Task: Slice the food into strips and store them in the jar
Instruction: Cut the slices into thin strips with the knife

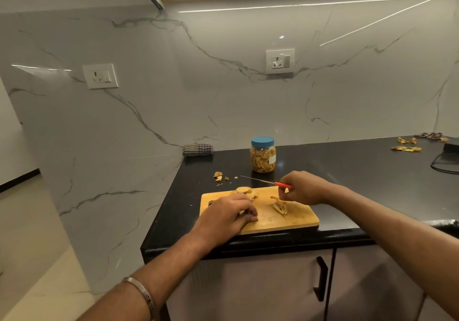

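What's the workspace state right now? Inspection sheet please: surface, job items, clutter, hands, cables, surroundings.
Surface: black countertop, wooden cutting board at its front edge.
Job's things: jar behind the board, blue lid on, holding strips; cut strips and uncut slices on the board; knife, red handle.
Clutter: food scraps left of the jar, more scraps far right; folded cloth at the wall.
Hands: left hand rests on the board over a piece; right hand holds the knife.
Cables: dark cable at the right edge.
Surroundings: marble wall, two sockets, cabinet below.
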